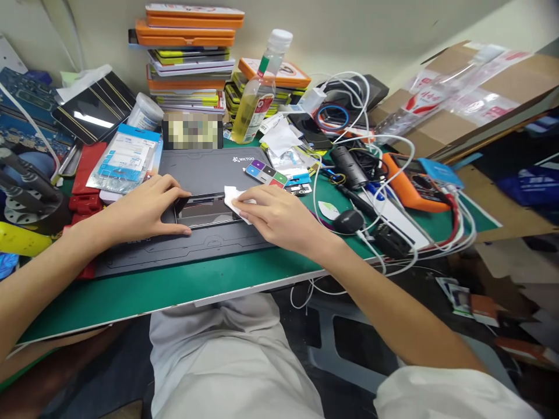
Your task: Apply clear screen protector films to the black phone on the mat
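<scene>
A smartphone with a dark, glossy face lies lengthwise on a dark grey work mat. My left hand grips the phone's left end, thumb along the near edge and fingers along the far one. A folded white wipe is pinched in the fingers of my right hand and pressed against the phone's right part, which the wipe and hand partly hide. Just beyond my right hand sits a small panel with coloured squares.
A bottle of yellow liquid stands behind the mat near stacked orange cases. Tangled white cables, an orange multimeter and a cardboard box crowd the right. Plastic packets and a red holder are at left.
</scene>
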`<state>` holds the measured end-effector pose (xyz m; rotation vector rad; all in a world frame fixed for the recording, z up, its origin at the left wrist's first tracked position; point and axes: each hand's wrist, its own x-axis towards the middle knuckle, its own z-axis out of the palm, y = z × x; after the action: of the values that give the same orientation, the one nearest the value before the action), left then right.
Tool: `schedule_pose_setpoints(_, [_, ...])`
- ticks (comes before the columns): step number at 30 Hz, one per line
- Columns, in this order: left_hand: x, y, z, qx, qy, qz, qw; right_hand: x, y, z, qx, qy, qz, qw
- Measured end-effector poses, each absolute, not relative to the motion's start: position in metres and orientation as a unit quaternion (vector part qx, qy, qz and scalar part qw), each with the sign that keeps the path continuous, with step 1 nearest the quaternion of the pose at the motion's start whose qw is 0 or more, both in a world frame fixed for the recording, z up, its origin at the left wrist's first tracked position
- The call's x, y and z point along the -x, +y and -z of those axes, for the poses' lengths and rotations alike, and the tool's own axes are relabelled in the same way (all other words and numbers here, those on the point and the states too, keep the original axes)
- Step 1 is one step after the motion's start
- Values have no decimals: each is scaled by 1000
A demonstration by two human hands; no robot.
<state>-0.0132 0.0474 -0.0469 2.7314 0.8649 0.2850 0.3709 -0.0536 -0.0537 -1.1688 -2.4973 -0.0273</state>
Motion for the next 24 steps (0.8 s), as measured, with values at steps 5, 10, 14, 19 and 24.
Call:
schedule_pose_setpoints(5, [13,47,49,-947,288,-98,106,-374,-75,60,390,-892,46,224])
schedule_pose_setpoints(10, [11,45,50,-950,281,-104,92,-375,-89,66,381,-885,31,264])
schedule_pose_setpoints(14, [11,45,49,-949,284,-102,96,-360,-91,65,375,-889,22,262])
schedule_pose_setpoints(19, [13,48,48,-949,280,-100,107,-326,-74,60,336,-910,64,234])
schedule_pose_setpoints(24, [17,52,47,-950,278,-101,101,-352,-61,56,320,-916,70,232])
